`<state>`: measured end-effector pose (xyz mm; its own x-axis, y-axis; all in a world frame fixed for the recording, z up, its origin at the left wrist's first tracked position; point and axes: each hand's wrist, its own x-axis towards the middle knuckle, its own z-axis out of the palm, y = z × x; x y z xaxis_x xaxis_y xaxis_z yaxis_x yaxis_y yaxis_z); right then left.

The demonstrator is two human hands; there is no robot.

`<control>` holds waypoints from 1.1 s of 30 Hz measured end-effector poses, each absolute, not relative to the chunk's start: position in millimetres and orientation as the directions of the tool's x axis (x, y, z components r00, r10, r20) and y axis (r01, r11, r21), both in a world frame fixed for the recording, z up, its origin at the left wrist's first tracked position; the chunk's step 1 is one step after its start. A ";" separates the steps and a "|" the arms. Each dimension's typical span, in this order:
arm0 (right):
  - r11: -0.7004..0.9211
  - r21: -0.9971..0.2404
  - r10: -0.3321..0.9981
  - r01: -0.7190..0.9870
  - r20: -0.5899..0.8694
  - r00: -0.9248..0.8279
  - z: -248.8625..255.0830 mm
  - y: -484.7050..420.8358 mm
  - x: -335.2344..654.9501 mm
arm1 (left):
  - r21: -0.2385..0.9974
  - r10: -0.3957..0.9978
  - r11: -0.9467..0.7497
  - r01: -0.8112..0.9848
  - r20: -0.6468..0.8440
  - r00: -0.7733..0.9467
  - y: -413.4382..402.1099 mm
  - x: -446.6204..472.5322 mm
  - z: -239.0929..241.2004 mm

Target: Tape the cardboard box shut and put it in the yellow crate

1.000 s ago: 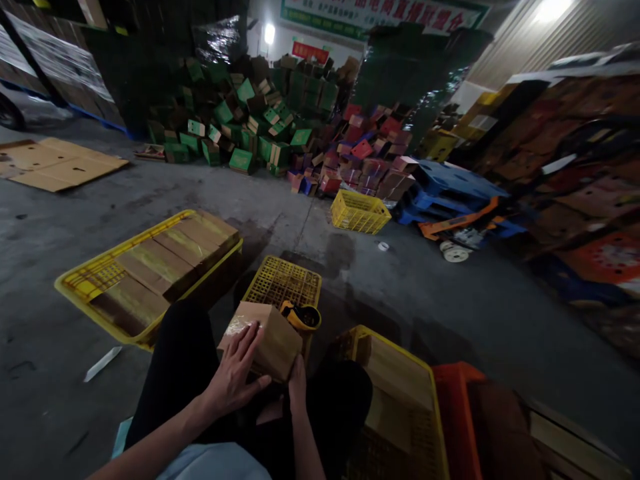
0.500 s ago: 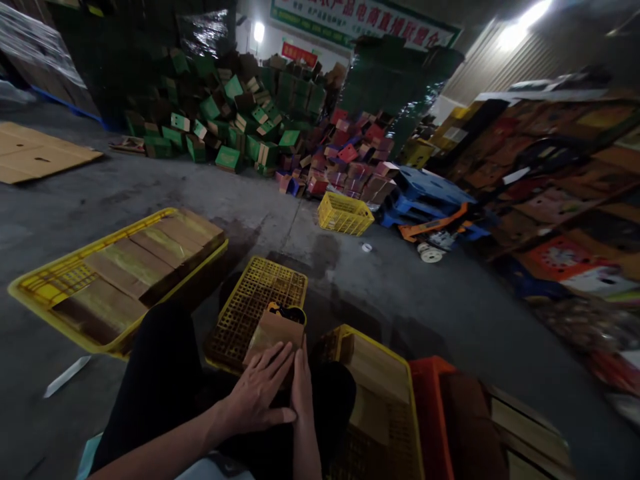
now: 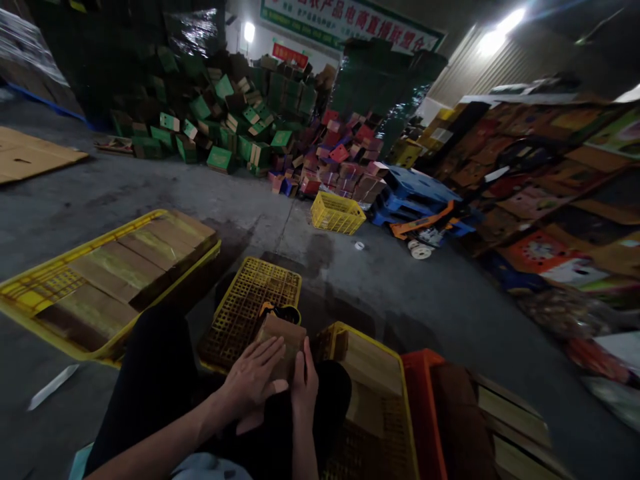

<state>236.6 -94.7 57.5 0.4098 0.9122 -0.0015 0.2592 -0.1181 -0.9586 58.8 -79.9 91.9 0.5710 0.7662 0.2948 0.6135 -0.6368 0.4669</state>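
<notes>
Grey concrete floor spreads beyond the fingers; the left hand lies flat, outstretched, on a small brown cardboard box; the right hand, nearly straight, touches its side.

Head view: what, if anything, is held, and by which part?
The cardboard box: left hand flat on its camera-facing side, right hand against its right edge. Neither visibly wraps it; any hold underneath is hidden.

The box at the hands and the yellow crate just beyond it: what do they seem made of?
Box: probably cardboard, brown and matte, with flat panels and straight edges. Crate: likely moulded plastic, dull yellow, judging by its regular grid of holes.
</notes>
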 end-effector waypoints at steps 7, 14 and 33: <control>-0.078 -0.848 0.911 0.524 0.153 0.383 66.1 -97.7 235.6 | 0.406 0.798 -0.602 0.688 0.313 0.515 -67.1 34.2 88.6; 0.061 -0.454 0.889 0.889 0.430 0.158 76.9 -98.2 231.6 | 0.361 0.814 -0.577 0.733 0.334 0.476 -63.7 30.5 77.6; 0.270 -0.277 0.929 0.922 0.328 -0.174 78.4 -126.1 190.2 | 0.503 0.874 -0.482 0.718 0.227 0.429 -64.1 35.6 73.5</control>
